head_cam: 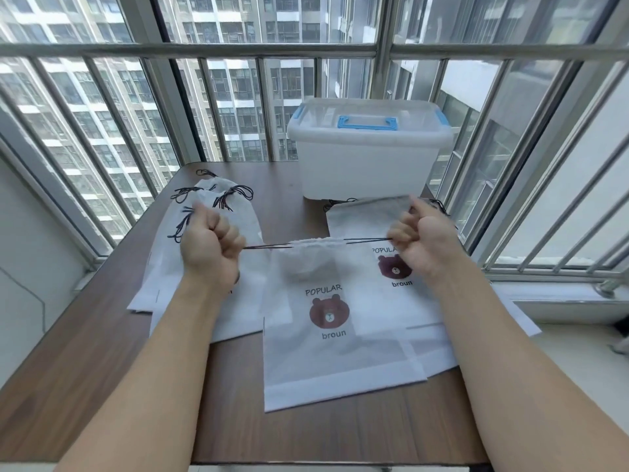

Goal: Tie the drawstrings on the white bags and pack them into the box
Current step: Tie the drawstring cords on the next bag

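A white drawstring bag (326,352) with a brown bear print lies on the table in front of me, its mouth gathered tight. My left hand (209,248) grips the black drawstring (269,247) on its left side. My right hand (422,241) grips the drawstring on its right side. Both cords are pulled taut away from the bag. More white bags lie beneath it on the right (391,267). Another pile of white bags (218,206) with bunched black cords lies at the left. The translucent box (367,155), its lid with blue handle on, stands at the table's far edge.
The brown wooden table (102,352) ends at a window with metal bars (238,107) behind the box. A white sill (561,301) runs along the right. Bare tabletop shows at the front and front left.
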Demonstrator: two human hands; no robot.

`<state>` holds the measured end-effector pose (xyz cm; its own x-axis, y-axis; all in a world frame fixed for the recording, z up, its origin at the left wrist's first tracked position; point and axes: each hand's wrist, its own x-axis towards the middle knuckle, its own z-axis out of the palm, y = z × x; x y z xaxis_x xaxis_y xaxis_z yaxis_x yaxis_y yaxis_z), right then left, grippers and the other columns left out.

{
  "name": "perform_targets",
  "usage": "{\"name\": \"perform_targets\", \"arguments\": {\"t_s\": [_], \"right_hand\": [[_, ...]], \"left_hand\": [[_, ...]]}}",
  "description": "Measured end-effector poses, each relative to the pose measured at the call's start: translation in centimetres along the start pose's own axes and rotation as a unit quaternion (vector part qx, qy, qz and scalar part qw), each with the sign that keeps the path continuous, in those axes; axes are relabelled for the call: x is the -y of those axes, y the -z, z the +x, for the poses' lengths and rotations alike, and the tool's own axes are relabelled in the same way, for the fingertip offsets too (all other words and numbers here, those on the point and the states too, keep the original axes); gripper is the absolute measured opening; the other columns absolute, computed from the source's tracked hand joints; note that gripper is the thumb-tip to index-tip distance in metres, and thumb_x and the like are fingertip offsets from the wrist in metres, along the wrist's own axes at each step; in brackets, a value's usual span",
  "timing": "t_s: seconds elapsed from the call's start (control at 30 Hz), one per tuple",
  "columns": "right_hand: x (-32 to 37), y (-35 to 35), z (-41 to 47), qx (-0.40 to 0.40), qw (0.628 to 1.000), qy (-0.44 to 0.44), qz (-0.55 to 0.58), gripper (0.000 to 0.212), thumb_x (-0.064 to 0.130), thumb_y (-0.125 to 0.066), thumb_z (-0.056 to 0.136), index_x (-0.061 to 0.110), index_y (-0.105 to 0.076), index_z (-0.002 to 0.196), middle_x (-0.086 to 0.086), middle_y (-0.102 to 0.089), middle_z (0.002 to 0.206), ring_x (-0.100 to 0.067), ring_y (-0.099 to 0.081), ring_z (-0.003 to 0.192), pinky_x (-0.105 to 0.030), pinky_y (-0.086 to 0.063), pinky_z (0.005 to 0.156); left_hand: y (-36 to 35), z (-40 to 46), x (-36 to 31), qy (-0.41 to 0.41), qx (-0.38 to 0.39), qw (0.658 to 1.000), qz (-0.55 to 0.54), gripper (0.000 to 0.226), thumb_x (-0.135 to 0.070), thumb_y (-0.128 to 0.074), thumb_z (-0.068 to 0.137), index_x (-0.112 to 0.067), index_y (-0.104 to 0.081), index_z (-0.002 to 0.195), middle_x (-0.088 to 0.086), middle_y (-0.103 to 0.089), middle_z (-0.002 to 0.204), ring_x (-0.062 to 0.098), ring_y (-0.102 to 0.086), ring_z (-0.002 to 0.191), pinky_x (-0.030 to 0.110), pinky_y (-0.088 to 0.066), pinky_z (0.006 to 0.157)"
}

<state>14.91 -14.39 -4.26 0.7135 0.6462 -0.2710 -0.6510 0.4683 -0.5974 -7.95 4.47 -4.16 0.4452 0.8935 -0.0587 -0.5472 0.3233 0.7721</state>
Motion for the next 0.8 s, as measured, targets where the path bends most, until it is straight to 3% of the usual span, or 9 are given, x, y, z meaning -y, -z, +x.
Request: {"name": "perform_targets", "arguments": {"t_s": [0.17,0.3,0.4,0.5,0.6,0.63,0.67,0.73,0.8], "right_hand": [[1.3,1.0,0.3,-0.074,0.993,0.081,-0.041,0.026,0.024,-0.047,0.107,0.022,-0.042,0.082,0.008,-0.019,0.048,-0.006,-0.013,0.037,-0.018,-0.011,0.035],[-0.6,-0.4,-0.8,0.020,0.982,0.101,-0.157,0.039,0.031,-0.057,0.102,0.022,-0.037,0.070,0.007,-0.022,0.052,-0.007,-0.013,0.042,-0.018,-0.013,0.035],[-2.1,-1.1,-1.5,0.107,0.950,0.115,-0.269,0.027,0.028,-0.073,0.091,0.018,-0.054,0.076,0.003,-0.031,0.062,-0.008,-0.020,0.048,-0.017,-0.020,0.037],[-3.3,-1.5,-2.1,0.151,0.876,0.189,-0.417,0.017,0.020,-0.081,0.083,0.015,-0.071,0.096,0.003,-0.057,0.077,-0.005,-0.036,0.053,-0.016,-0.031,0.047],[-4.1,-0.8,-1.6,0.159,0.684,0.234,-0.673,0.056,0.032,-0.090,0.072,0.022,-0.068,0.123,0.009,-0.068,0.105,0.005,-0.052,0.068,-0.010,-0.040,0.067],[-4.4,-0.5,-1.3,0.151,0.620,0.245,-0.730,0.059,0.035,-0.090,0.071,0.022,-0.068,0.124,0.009,-0.069,0.109,0.005,-0.057,0.082,-0.014,-0.044,0.077],[-4.5,-0.5,-1.1,0.146,0.590,0.254,-0.752,0.049,0.034,-0.089,0.072,0.022,-0.072,0.116,0.008,-0.071,0.104,0.000,-0.061,0.089,-0.021,-0.047,0.082],[-4.2,-0.6,-1.0,0.168,0.590,0.263,-0.745,0.017,0.028,-0.085,0.076,0.019,-0.074,0.085,0.010,-0.067,0.076,0.001,-0.059,0.072,-0.025,-0.046,0.069],[-3.2,-0.8,-1.7,0.213,0.618,0.214,-0.726,0.019,0.025,-0.086,0.077,0.015,-0.071,0.069,0.009,-0.054,0.059,-0.001,-0.045,0.053,-0.022,-0.033,0.056]], "left_hand": [[1.8,0.8,-1.9,-0.061,-0.051,0.997,0.022,0.051,-0.045,-0.038,0.105,-0.025,-0.023,0.061,-0.007,-0.015,0.052,0.010,-0.010,0.045,0.023,-0.010,0.037],[0.5,-0.3,-0.4,-0.051,0.017,0.998,0.045,0.050,-0.050,-0.030,0.105,-0.024,-0.024,0.063,-0.006,-0.017,0.055,0.011,-0.012,0.047,0.023,-0.012,0.039],[-0.9,-1.3,0.8,-0.001,0.096,0.994,0.042,0.036,-0.040,-0.022,0.100,-0.021,-0.028,0.070,-0.004,-0.022,0.063,0.014,-0.019,0.054,0.026,-0.019,0.047],[-2.0,-1.8,2.1,0.008,0.153,0.984,0.089,0.025,-0.019,-0.027,0.098,-0.020,-0.034,0.073,-0.005,-0.033,0.063,0.012,-0.033,0.053,0.022,-0.032,0.049],[-2.4,-2.2,3.1,-0.034,0.169,0.974,0.145,0.035,-0.016,-0.031,0.108,-0.014,-0.049,0.078,0.000,-0.052,0.064,0.014,-0.049,0.055,0.022,-0.044,0.051],[-2.6,-2.5,3.1,-0.047,0.169,0.971,0.162,0.035,-0.019,-0.035,0.108,-0.012,-0.055,0.080,0.001,-0.057,0.065,0.014,-0.054,0.056,0.022,-0.047,0.052],[-2.9,-2.8,3.0,-0.052,0.166,0.970,0.172,0.035,-0.023,-0.039,0.107,-0.010,-0.060,0.082,0.002,-0.060,0.066,0.015,-0.057,0.057,0.022,-0.050,0.053],[-3.8,-3.1,2.5,-0.052,0.145,0.972,0.175,0.037,-0.031,-0.046,0.104,-0.009,-0.062,0.079,0.002,-0.059,0.061,0.014,-0.057,0.052,0.023,-0.050,0.051],[-5.0,-2.9,1.9,-0.031,0.116,0.976,0.183,0.043,-0.037,-0.051,0.102,-0.013,-0.054,0.066,0.002,-0.055,0.055,0.015,-0.053,0.046,0.024,-0.048,0.048]]}}
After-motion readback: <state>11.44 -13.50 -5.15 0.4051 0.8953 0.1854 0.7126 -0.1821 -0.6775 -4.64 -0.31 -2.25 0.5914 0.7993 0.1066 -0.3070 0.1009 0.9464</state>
